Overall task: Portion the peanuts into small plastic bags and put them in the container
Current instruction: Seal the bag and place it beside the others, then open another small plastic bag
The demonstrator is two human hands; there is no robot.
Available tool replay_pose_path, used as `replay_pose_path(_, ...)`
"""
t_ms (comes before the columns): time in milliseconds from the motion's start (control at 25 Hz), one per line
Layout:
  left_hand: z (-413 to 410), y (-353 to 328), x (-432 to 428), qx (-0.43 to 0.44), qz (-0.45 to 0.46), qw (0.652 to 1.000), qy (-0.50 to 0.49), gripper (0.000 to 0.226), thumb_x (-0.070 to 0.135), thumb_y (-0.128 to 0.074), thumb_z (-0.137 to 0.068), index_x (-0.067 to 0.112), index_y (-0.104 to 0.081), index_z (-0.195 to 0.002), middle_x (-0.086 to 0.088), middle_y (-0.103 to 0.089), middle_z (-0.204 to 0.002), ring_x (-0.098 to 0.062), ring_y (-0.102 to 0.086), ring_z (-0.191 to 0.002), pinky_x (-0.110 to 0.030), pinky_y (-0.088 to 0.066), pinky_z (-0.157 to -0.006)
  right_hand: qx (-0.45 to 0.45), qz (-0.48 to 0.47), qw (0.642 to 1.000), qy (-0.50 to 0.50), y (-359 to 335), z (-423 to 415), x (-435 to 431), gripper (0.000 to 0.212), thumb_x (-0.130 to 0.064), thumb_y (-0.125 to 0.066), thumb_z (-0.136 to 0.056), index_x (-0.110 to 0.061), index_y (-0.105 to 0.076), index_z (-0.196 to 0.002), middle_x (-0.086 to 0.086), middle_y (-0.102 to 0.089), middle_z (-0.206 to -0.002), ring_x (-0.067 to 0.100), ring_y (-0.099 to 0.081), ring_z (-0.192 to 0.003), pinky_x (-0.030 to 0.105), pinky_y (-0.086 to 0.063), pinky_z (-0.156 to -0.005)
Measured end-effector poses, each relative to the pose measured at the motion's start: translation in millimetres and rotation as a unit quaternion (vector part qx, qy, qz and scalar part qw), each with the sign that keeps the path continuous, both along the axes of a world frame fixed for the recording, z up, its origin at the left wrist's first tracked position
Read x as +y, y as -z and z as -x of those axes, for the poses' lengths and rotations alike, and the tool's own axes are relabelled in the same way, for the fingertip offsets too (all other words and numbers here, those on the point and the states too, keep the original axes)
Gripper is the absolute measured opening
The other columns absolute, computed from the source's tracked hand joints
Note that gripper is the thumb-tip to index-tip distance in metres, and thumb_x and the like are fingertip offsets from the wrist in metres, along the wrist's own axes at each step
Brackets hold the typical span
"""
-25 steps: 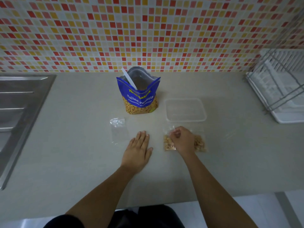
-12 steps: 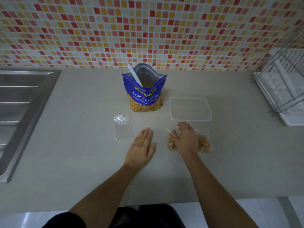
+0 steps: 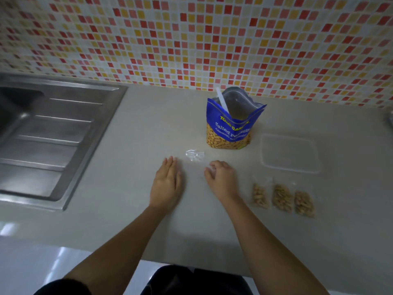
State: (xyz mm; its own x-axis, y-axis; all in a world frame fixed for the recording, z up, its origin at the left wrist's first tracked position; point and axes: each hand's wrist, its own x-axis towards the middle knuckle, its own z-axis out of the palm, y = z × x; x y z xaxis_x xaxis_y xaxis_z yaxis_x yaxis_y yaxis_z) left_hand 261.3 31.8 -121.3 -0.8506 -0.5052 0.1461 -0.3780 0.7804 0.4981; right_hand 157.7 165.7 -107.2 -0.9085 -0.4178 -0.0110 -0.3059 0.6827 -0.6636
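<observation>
A blue salted-peanut pouch (image 3: 230, 126) stands open on the counter with a white spoon handle (image 3: 221, 100) sticking out. Right of it lies a clear plastic container (image 3: 290, 153), with nothing visible inside. Three small filled bags of peanuts (image 3: 281, 199) lie side by side in front of the container. An empty clear bag (image 3: 194, 155) lies just beyond and between my hands. My left hand (image 3: 168, 184) rests flat on the counter, fingers together. My right hand (image 3: 222, 177) hovers low with curled fingers, holding nothing, left of the filled bags.
A steel sink with a ribbed drainboard (image 3: 49, 137) fills the left side. The mosaic tile wall (image 3: 191, 39) runs behind the counter. The counter's front edge (image 3: 127, 250) lies near my body.
My right hand has let go of the filled bags and moved left toward the empty bag. The view has swung left, so the dish rack is out of frame.
</observation>
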Motion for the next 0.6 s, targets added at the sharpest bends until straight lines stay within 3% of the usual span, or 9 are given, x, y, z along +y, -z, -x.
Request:
replay_pose_path(120,-9.8,8.4,-20.4,-0.135,0.030,0.990,0.004,0.079,0.054,-0.001,-0.083,0.014,-0.020,-0.148,-0.004,-0.014,-0.158,-0.022,-0.009,-0.147,-0.039,-0.011,-0.117,-0.033,-0.051,0.998,0.015,2.3,-0.8,-26.8,0.045,-0.029,-0.067,-0.080,-0.001,-0.056,-0.113,0.020,-0.057,-0.116,0.034,-0.052,-0.110,0.037,-0.040,-0.092)
replay_pose_path(200,-11.6,12.3,-22.3,-0.157,0.035,0.987,-0.004,0.079,0.055,0.001,-0.082,0.017,-0.016,-0.149,-0.001,-0.011,-0.159,-0.018,-0.004,-0.147,-0.039,-0.008,-0.117,-0.052,-0.064,0.996,0.030,2.2,2.3,-35.9,0.048,-0.024,-0.072,-0.075,-0.003,-0.053,-0.115,0.017,-0.055,-0.120,0.031,-0.051,-0.113,0.035,-0.039,-0.093)
replay_pose_path(360,-10.4,12.0,-21.1,-0.152,0.039,0.987,-0.015,0.076,0.054,-0.003,-0.083,0.018,-0.019,-0.148,0.001,-0.014,-0.158,-0.017,-0.006,-0.147,-0.037,-0.008,-0.117,-0.122,-0.032,0.989,0.078,-3.0,7.8,-42.4,0.051,-0.019,-0.077,-0.067,-0.010,-0.053,-0.111,0.012,-0.069,-0.102,0.028,-0.064,-0.097,0.030,-0.046,-0.081)
replay_pose_path(480,-10.9,12.2,-22.8,-0.154,0.035,0.987,-0.011,0.076,0.055,-0.005,-0.084,0.018,-0.020,-0.148,0.001,-0.016,-0.158,-0.017,-0.008,-0.147,-0.037,-0.009,-0.117,-0.142,-0.010,0.985,0.096,-10.1,5.5,-41.2,0.045,-0.016,-0.075,-0.070,-0.012,-0.055,-0.110,0.008,-0.073,-0.091,0.023,-0.067,-0.090,0.022,-0.042,-0.071)
replay_pose_path(600,-10.9,12.8,-22.1,-0.147,0.040,0.988,-0.015,0.074,0.055,-0.008,-0.084,0.018,-0.022,-0.148,0.001,-0.019,-0.157,-0.017,-0.010,-0.146,-0.037,-0.011,-0.117,-0.188,0.069,0.972,0.121,-9.1,1.4,-37.0,0.038,-0.014,-0.074,-0.074,-0.009,-0.058,-0.108,0.010,-0.074,-0.088,0.018,-0.065,-0.079,0.016,-0.038,-0.064)
